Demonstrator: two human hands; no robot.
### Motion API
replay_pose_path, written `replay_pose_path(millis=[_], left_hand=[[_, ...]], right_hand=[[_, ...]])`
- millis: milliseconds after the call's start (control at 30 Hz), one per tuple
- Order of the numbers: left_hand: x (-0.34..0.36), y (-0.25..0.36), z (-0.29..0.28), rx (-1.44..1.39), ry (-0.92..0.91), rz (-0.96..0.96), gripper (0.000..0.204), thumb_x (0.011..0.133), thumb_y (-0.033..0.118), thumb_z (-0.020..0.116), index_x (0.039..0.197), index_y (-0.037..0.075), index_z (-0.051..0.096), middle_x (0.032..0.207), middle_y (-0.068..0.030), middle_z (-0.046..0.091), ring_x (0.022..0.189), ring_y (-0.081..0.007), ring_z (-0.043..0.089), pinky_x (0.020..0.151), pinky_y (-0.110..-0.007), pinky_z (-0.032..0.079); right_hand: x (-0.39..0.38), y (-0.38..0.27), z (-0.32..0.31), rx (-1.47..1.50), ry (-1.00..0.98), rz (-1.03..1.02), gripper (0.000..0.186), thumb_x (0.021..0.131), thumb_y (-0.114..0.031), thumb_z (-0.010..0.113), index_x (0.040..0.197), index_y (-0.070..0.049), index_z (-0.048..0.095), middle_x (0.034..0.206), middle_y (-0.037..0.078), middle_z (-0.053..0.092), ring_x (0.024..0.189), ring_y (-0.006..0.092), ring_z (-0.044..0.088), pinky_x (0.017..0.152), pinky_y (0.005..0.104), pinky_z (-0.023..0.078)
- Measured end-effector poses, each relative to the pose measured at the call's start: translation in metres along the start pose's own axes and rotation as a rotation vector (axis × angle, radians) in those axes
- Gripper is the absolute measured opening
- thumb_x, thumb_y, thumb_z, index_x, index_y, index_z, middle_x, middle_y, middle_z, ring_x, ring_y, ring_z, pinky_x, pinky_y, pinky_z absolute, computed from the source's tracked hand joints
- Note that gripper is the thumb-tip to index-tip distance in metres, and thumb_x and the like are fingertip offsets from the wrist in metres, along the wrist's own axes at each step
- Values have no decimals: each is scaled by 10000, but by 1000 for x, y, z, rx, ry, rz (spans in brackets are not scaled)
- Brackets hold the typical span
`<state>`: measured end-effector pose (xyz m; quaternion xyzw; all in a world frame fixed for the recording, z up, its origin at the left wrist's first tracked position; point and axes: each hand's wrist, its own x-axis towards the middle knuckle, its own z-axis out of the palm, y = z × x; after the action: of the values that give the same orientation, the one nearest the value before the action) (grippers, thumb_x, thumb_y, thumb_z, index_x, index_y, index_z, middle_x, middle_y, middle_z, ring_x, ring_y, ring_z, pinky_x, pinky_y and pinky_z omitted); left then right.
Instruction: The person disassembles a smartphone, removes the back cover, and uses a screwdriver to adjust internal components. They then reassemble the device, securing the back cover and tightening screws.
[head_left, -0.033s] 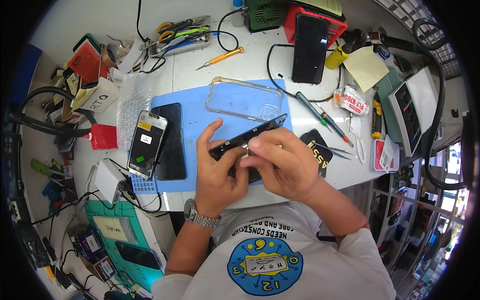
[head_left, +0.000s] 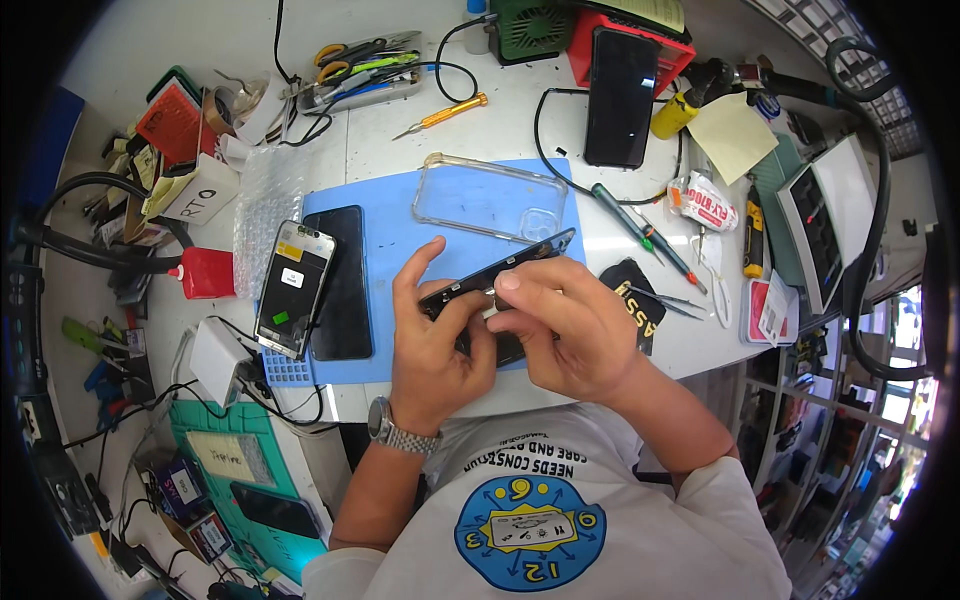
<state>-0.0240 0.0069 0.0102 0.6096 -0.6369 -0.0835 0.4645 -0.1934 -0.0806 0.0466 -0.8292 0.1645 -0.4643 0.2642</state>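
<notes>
Above the blue mat's front part, my left hand (head_left: 440,360) grips a dark, opened phone (head_left: 462,283), tilted with a thin edge raised. My right hand (head_left: 560,330) is closed in a pinch at that phone's middle, thumb and index finger on something small that I cannot make out; the fingers hide much of the phone's lower half. Beyond them lies a clear phone case (head_left: 470,200) on the blue mat (head_left: 390,180). To the left, a screen assembly (head_left: 290,300) rests partly over a dark phone (head_left: 342,275). A black card or pouch (head_left: 635,285) lies right of my hands.
Around the mat are an orange screwdriver (head_left: 450,112), a tray of tools (head_left: 365,75), an upright phone (head_left: 620,100), pen-like tools (head_left: 650,235), tweezers (head_left: 670,305), a white tube (head_left: 700,200), a red bottle (head_left: 208,272), a white adapter (head_left: 220,360), cables and a green mat (head_left: 195,420).
My right thumb and index fingertip have shifted very slightly at the phone. Everything else looks the same.
</notes>
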Motion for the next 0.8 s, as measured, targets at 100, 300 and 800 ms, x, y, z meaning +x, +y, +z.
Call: replay_pose_path(millis=[100, 300, 800], left_hand=[[3, 0, 1, -14, 18, -15, 254, 820, -101, 726, 1055, -11, 761, 1544, -326, 503, 979, -246, 730, 811, -336, 617], [3, -4, 3, -19, 26, -13, 270, 822, -108, 720, 1073, -10, 743, 1558, -319, 491, 958, -235, 728, 794, -328, 608], [5, -3, 2, -6, 28, 5, 269, 810, -96, 735, 1059, 5, 744, 1555, -322, 493, 957, -239, 736, 810, -334, 612]], right_hand=[[-5, 7, 5, 87, 59, 21, 520, 886, 166, 770, 1371, -1, 689, 1171, 185, 717, 917, 273, 759, 744, 343, 639], [-3, 9, 4, 87, 68, 17, 533, 871, 148, 818, 1362, -2, 677, 1178, 189, 713, 970, 291, 767, 765, 340, 657], [-11, 16, 8, 89, 102, 3, 570, 878, 126, 830, 1389, -36, 634, 1127, 171, 722, 952, 306, 746, 734, 357, 627]])
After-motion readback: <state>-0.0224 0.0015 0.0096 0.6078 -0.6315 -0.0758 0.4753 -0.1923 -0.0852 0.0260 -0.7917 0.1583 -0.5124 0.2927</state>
